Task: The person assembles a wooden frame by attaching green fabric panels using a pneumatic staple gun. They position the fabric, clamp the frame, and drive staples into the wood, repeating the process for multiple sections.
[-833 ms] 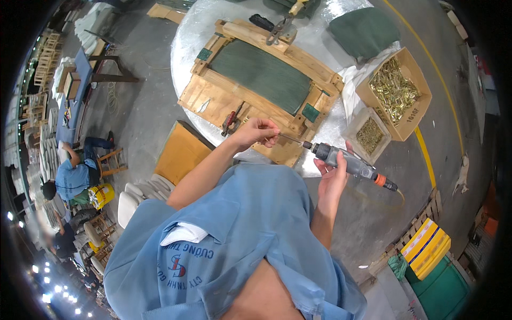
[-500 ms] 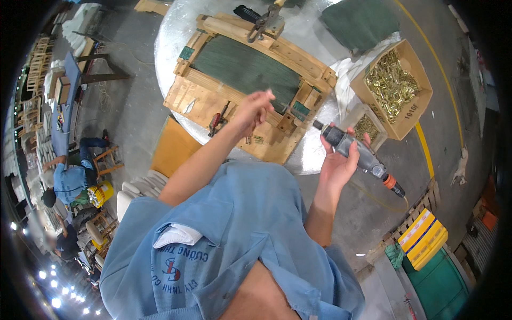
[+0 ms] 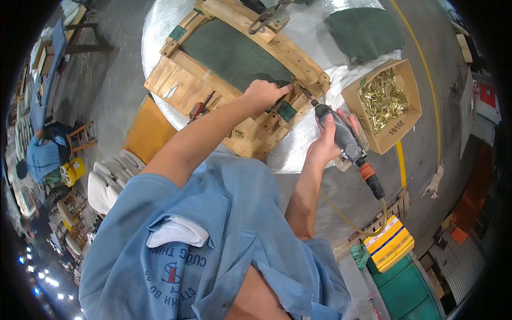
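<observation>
My left hand (image 3: pixel 265 95) reaches over the near right corner of a dark green panel (image 3: pixel 229 56) that lies in a wooden frame jig (image 3: pixel 176 74). Its index finger stretches to the wood at the jig's right end; the other fingers curl in, and whatever they may pinch is hidden. My right hand (image 3: pixel 328 140) is wrapped round a grey power screwdriver (image 3: pixel 346 140) with an orange collar and a yellow hose. The driver's bit points up and left, close to my left fingertip at the jig. Whether it touches anything cannot be made out.
Right of the jig stands a cardboard box (image 3: pixel 408 114) of brass-coloured hardware. A dark green pad (image 3: pixel 368 33) lies behind it. A red and black tool (image 3: pixel 198 108) rests on the jig's near board, and a metal clamp (image 3: pixel 269 18) sits at its far side. Another person (image 3: pixel 45 160) sits far left.
The driver has turned and come left and up, so its bit is at the jig's right end. My left hand has moved right and down onto the wood there.
</observation>
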Available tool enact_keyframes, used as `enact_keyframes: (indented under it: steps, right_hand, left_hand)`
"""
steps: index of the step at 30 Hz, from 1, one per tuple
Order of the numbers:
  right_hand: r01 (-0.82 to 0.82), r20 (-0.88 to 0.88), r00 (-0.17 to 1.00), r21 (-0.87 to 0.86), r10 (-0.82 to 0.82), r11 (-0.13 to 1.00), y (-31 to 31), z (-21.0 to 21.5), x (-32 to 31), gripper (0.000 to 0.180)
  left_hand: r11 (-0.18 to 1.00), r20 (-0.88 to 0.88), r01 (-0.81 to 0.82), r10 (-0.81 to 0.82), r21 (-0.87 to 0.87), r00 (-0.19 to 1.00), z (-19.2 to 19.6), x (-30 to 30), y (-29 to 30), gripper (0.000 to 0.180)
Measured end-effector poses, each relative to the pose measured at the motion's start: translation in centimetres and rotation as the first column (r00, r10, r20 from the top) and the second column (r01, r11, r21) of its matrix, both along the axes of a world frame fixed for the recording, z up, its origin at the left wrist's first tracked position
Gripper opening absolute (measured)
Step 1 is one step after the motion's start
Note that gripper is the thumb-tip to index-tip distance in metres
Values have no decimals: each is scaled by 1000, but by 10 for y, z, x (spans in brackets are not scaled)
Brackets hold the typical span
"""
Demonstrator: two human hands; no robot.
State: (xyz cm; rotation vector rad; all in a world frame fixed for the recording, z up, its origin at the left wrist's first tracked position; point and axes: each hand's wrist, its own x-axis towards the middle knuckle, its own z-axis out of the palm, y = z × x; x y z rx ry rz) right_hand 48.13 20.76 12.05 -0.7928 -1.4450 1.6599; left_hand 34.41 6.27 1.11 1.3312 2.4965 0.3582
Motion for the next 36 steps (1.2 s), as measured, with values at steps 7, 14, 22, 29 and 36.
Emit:
enact_keyframes:
  steps: [7,14,22,29,36]
  right_hand:
    - [-107,15,994,192,106,976,-2,-12,-11,60]
    - [-145,-58,986,146,155,979,-2,-9,-16,58]
    - [-193,60,981,212,185,958,-6,-12,-28,58]
    - [-142,106,987,184,124,973,-10,-3,-27,57]
    - [-20,36,999,191,13,981,-7,2,4,58]
  left_hand:
    - [998,-123,54,-52,13,991,-10,2,0,50]
    - [999,-90,46,-48,-19,995,-15,2,4,56]
    - [1000,-103,14,-12,21,995,-24,3,5,55]
    - [999,-88,11,-7,45,996,-19,4,3,51]
    - [999,75,-47,47,-9,996,4,-12,15,31]
